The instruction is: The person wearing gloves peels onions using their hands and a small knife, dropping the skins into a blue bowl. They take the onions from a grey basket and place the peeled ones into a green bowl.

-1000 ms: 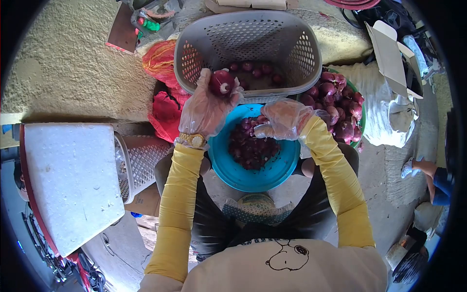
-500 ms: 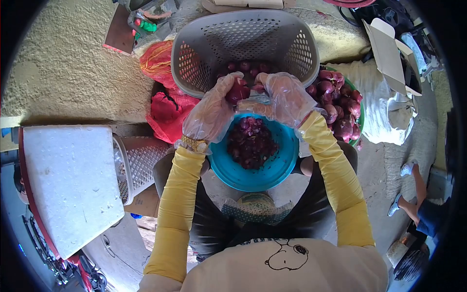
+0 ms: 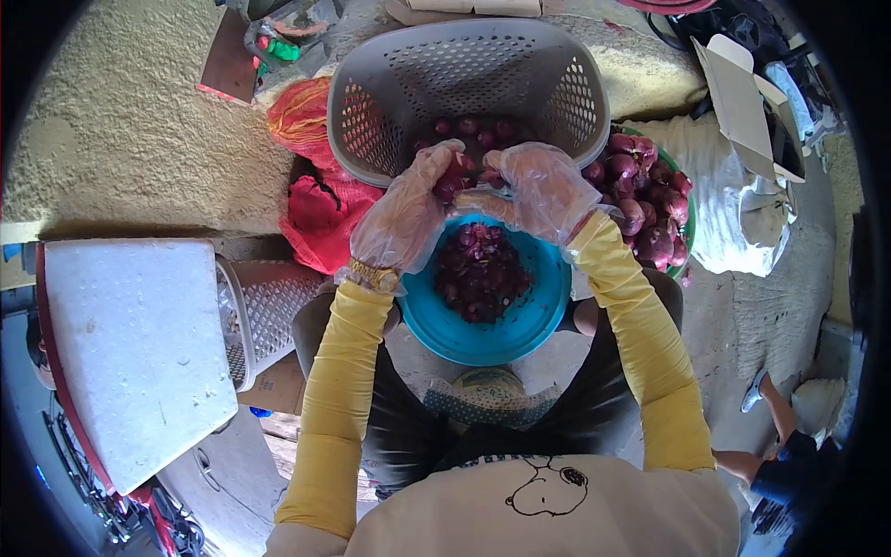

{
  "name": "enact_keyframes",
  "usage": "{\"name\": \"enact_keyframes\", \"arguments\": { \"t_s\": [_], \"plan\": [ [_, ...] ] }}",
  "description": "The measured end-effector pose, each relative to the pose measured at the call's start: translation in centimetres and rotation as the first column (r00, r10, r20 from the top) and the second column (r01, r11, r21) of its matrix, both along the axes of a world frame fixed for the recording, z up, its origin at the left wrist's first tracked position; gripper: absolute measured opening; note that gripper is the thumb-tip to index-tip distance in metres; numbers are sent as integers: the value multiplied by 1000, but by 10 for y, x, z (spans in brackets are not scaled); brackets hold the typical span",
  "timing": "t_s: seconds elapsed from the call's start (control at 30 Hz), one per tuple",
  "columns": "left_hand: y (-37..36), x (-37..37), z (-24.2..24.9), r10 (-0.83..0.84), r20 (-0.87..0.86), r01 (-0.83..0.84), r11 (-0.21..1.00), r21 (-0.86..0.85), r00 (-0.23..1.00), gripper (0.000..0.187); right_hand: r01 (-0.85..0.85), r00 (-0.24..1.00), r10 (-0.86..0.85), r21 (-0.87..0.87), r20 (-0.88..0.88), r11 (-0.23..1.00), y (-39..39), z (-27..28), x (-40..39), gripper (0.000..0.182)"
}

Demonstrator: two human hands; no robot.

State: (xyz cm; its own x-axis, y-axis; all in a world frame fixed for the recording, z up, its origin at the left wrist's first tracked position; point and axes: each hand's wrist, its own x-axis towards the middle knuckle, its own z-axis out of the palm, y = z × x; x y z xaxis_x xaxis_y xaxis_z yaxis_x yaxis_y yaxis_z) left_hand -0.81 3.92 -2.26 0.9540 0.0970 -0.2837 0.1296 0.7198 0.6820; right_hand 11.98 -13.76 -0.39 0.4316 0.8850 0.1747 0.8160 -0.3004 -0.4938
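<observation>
My left hand (image 3: 401, 221), in a clear plastic glove with a gold watch at the wrist, is closed around a red onion (image 3: 453, 180). Close to the onion's right side, my right hand (image 3: 546, 190), also gloved, is closed with its fingers bent inward. I cannot tell what it grips; a dark red bit shows at its fingertips. Both hands are above the far rim of a blue basin (image 3: 436, 336), which holds a heap of dark red onion skins and pieces (image 3: 480, 276). Just beyond the hands, a grey perforated basket (image 3: 464, 70) has several red onions (image 3: 468, 124) at its bottom.
At the right, a green-rimmed container (image 3: 691, 218) is piled with red onions (image 3: 650, 204) beside a white sack (image 3: 742, 227). Red mesh bags (image 3: 325, 209) lie left of the basket. A white foam lid (image 3: 139, 348) is further left. Another person's legs (image 3: 778, 413) show at right.
The onion in my left hand has turned slightly, and my right hand has shifted a little at the fingers. The other person at right has moved toward the bottom of the view.
</observation>
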Motion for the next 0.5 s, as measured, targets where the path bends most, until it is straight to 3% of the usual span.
{"name": "enact_keyframes", "arguments": {
  "t_s": [0.1,0.17,0.27,0.5],
  "plan": [
    [1,0,-1,-1,-1,1,999,37,1000,38,-26,998,21,74,66,997,-1,-6,1,58],
    [1,-1,1,17,-21,-16,999,42,1000,37,-50,999,50,-21,-8,999,1,-3,-1,56],
    [1,0,1,44,-29,-42,997,67,999,37,-86,995,89,-87,34,993,0,9,-3,55],
    [-1,-2,-5,37,34,-39,998,49,999,37,-168,984,168,-3,59,986,-2,5,-1,57]
  ]
}}
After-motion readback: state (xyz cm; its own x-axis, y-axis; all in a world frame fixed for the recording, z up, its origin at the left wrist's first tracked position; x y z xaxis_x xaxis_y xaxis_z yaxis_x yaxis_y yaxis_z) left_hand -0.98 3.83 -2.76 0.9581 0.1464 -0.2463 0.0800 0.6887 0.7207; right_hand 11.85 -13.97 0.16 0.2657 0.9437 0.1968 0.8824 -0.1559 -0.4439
